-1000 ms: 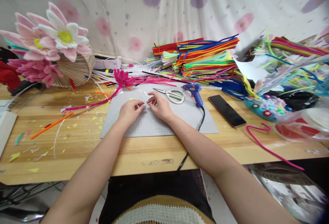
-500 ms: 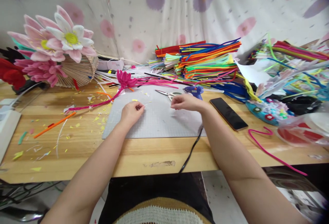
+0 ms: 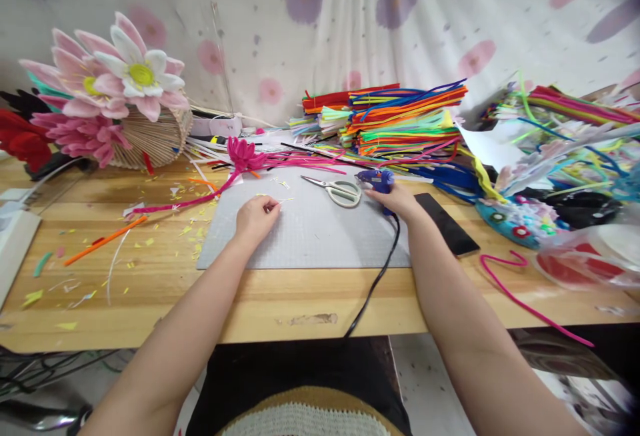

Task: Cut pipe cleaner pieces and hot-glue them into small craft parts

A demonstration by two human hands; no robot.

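Note:
Over the left half of the grey cutting mat [image 3: 320, 249], my left hand [image 3: 257, 221] is closed in a pinch. A thin pale stick with a yellowish tip [image 3: 286, 200] pokes out from its fingertips; its other end is hidden. My right hand [image 3: 400, 203] is at the mat's right side, its fingers round the handle of a blue glue gun [image 3: 376, 179]. The gun's nozzle points left, and its black cord [image 3: 375, 289] runs down over the table's front edge. Between the hands lie scissors [image 3: 343, 193] with pale handles, just left of the gun.
A magenta pipe-cleaner flower [image 3: 243, 155] rests at the mat's back left. Behind are stacked colourful pipe cleaners [image 3: 405, 119]. A black phone [image 3: 447, 223] lies beside my right forearm. Yellow scraps [image 3: 187, 229] and an orange pipe cleaner [image 3: 105, 241] lie left; a fan-shaped flower piece [image 3: 150, 136] stands behind.
My right hand has moved right, from over the scissors' handles to the glue gun, and closed round it. The scissors' handles now show. My left hand has stayed nearly still with its pinch.

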